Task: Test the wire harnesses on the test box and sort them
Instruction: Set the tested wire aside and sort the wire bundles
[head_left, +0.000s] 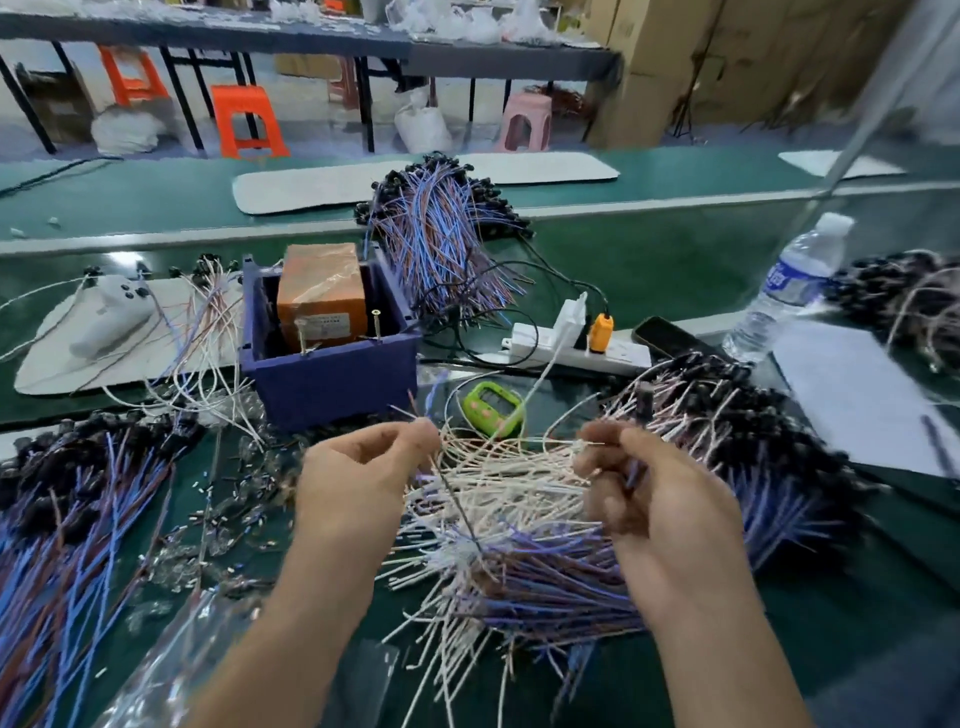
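Note:
The test box (332, 358) is a dark blue open case with an orange block inside and two brass screws on its front rim. My left hand (363, 467) pinches the thin wire ends of a harness just below the box. My right hand (644, 483) is curled round a harness whose black connector (645, 400) sticks up above the fingers. Under both hands lies a big pile of white and blue harnesses (519, 525). Another pile of blue and brown harnesses (67, 519) lies at the left, and a third pile (441, 234) stands behind the box.
A white power strip (571, 353) with plugs lies right of the box, a green timer (493, 408) in front of it. A dark phone (670, 338) and a water bottle (795, 286) sit at the right. A white game controller (114, 312) rests on a mat at the left.

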